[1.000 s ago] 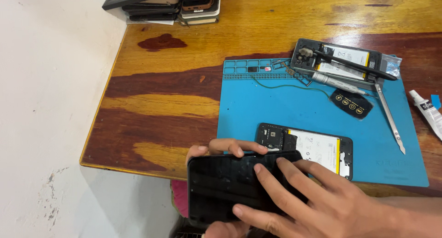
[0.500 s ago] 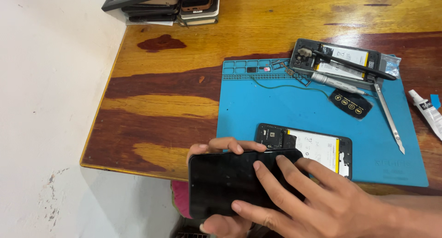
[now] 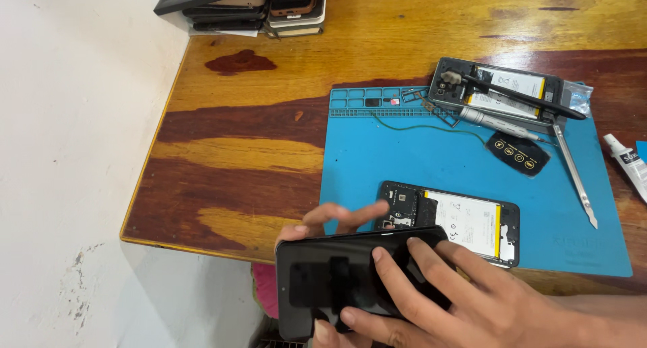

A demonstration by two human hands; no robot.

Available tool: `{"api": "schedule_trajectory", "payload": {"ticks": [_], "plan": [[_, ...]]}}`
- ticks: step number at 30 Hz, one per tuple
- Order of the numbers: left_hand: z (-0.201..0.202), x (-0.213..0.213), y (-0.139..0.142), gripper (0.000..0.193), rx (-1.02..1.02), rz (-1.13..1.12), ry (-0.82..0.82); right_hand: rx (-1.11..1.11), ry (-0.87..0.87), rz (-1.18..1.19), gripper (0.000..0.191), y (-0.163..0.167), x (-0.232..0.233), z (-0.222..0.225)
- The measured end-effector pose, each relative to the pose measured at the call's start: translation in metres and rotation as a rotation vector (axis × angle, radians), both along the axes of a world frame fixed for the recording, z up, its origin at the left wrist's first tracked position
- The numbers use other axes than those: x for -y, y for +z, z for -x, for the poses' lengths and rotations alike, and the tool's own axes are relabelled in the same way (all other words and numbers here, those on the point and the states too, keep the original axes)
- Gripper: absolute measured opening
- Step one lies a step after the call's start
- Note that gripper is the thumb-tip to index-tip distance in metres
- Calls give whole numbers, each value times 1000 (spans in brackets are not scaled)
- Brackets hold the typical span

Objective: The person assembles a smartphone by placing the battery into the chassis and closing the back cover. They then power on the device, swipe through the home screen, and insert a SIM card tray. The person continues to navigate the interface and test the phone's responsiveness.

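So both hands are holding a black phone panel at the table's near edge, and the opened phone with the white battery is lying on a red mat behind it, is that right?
Not quite: the mat is blue, not red, as the head view shows. The rest holds: the left hand and right hand hold the black phone panel at the table's near edge, and the opened phone with the white battery lies on the mat behind it.

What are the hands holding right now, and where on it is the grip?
Both hands hold a black phone panel. The left hand grips its far edge from behind; the right hand lies over its face, thumb at the near edge.
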State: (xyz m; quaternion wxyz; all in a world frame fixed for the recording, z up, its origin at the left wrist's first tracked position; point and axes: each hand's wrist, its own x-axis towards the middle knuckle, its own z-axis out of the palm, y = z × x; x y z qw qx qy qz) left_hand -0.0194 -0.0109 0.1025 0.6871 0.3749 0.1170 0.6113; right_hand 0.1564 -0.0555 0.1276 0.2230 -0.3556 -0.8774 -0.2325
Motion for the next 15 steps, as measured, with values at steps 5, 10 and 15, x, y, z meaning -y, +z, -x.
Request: {"api": "schedule_trajectory", "payload": {"ticks": [5,10,15], "plan": [[13,-7,-7,71,-17,-99,-93,-27,-30,-34,45,-3,1,7],[23,-13,-12,28,165,30,-292,135,14,-83,55,-1,6,1],[44,-20,-16,38,163,266,-543,165,56,-135,55,-6,3,-1]]}}
